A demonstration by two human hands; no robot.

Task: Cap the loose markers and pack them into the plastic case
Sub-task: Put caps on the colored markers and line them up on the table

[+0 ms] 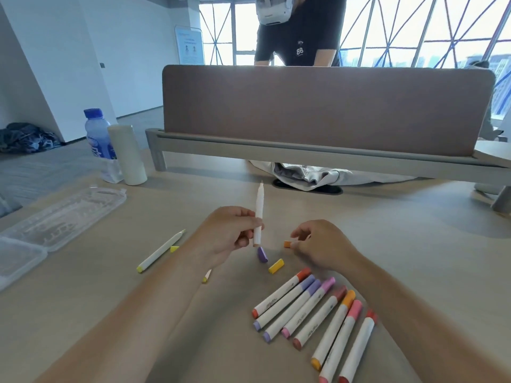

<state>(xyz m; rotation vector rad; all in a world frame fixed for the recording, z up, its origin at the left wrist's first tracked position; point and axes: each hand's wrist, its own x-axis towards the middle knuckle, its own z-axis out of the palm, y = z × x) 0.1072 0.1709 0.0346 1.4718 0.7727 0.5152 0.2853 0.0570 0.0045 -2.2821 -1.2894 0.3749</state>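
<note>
My left hand (231,232) grips an uncapped white marker (259,208) upright, tip pointing up. My right hand (318,241) pinches a small orange cap (287,244) against the table, just right of that marker. A purple cap (262,254) and a yellow cap (276,266) lie loose between my hands. An uncapped yellow marker (161,250) lies to the left with a yellow cap (174,248) beside it, and another yellow marker end (206,276) shows behind my left forearm. Several capped markers (312,310) lie in a row at the lower right. The clear plastic case (55,219) lies open at the far left.
A water bottle (98,139) and a white cylinder (130,156) stand behind the case. A brown desk divider (326,106) crosses the far side of the table, with a grey cloth (304,174) under it. A person in black stands beyond the divider.
</note>
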